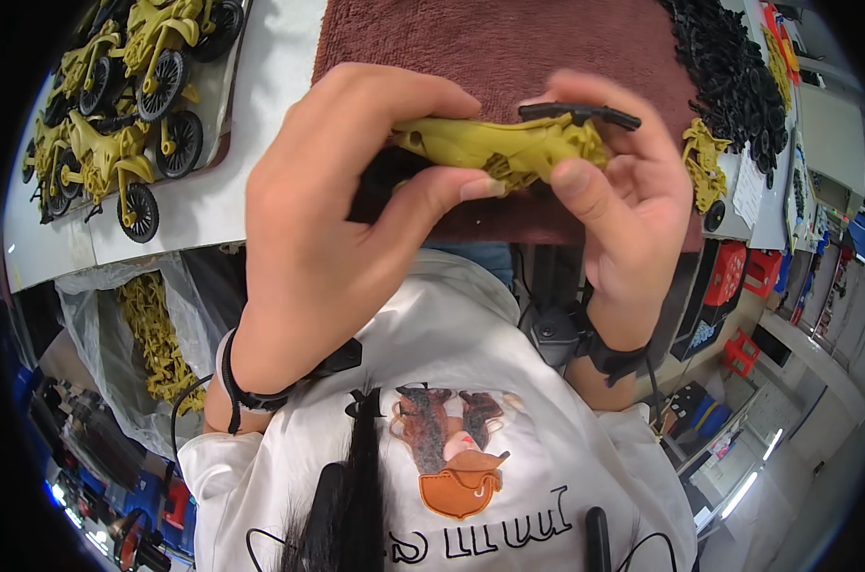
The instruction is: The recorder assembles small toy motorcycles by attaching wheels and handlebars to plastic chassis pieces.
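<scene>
Left hand (323, 181) and right hand (632, 181), fingers curled, grip opposite ends of yellow toy motorcycle (508, 143) over brown towel (508, 38). Black handlebar (590, 112) appears fitted; remaining assembly unclear. Wheeled motorcycles (99, 151) at left.

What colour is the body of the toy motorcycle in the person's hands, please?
The toy motorcycle's body is mustard yellow, best seen in the head view.
</scene>
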Demonstrator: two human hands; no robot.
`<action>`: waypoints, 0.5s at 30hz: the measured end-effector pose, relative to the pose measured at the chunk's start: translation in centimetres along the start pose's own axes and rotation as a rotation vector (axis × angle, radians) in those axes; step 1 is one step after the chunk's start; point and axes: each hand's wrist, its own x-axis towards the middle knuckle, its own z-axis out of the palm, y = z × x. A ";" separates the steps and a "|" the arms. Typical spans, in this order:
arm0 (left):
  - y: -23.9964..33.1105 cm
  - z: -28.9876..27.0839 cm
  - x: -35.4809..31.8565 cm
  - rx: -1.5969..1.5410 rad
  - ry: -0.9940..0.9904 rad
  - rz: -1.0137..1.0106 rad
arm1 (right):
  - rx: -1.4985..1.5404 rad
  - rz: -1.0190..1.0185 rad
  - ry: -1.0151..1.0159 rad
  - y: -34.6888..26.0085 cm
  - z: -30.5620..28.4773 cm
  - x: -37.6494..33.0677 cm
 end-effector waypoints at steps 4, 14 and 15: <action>0.8 -0.2 -0.2 -0.637 0.001 -0.295 | -0.081 -0.074 -0.038 -0.7 -0.1 -0.5; 0.5 -0.1 -1.1 -0.760 0.053 -0.203 | -0.304 -0.324 -0.062 -0.8 0.3 -1.4; 0.6 -0.1 -1.1 -0.759 0.054 -0.203 | -0.266 -0.346 -0.076 -0.6 0.1 -1.4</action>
